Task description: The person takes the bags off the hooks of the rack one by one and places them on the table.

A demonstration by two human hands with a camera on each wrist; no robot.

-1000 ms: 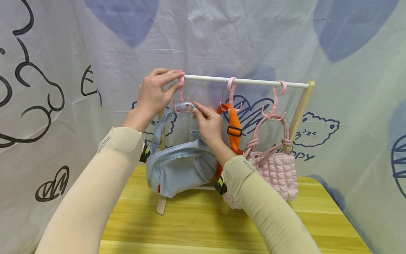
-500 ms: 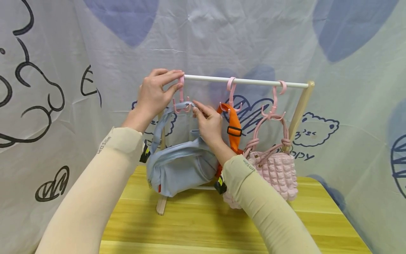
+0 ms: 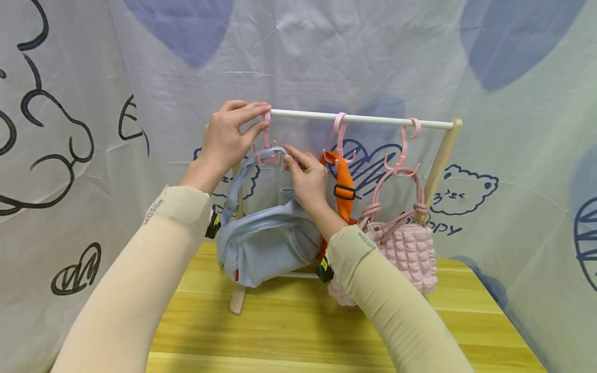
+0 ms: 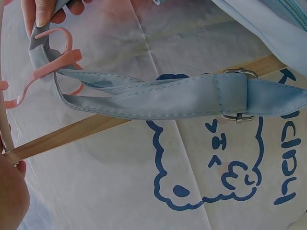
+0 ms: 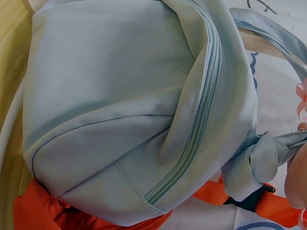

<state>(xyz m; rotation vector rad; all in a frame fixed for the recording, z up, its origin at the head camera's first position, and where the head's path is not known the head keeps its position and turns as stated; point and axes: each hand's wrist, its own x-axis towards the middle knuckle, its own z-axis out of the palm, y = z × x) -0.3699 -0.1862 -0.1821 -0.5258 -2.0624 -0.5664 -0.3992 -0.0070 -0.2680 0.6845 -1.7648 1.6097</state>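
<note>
My left hand (image 3: 228, 132) is at the rail's left end, thumb and fingers pinching the upper stem of a pink hook (image 3: 267, 136). With fingertips and thumb, my right hand (image 3: 309, 178) pinches a light blue strap (image 4: 158, 101) just right of that hook. The strap lies across the hook's lower prongs, which the left wrist view shows close up. Below it hangs the light blue bag (image 3: 275, 254), tilted, its zipper (image 5: 192, 139) running along one edge. My right forearm hides part of the bag's right side.
Two more pink hooks hang on the white rail (image 3: 382, 119). One carries an orange strap (image 3: 344, 178) with a black buckle, the other a pink puffy handbag (image 3: 410, 254). A wooden post (image 3: 443, 160) supports the right end. The rack stands on a wooden table (image 3: 280, 336).
The blue bag has risen slightly and shifted a little right. Its strap and the hook's prongs sit slightly higher. Both hands keep nearly the same places and holds.
</note>
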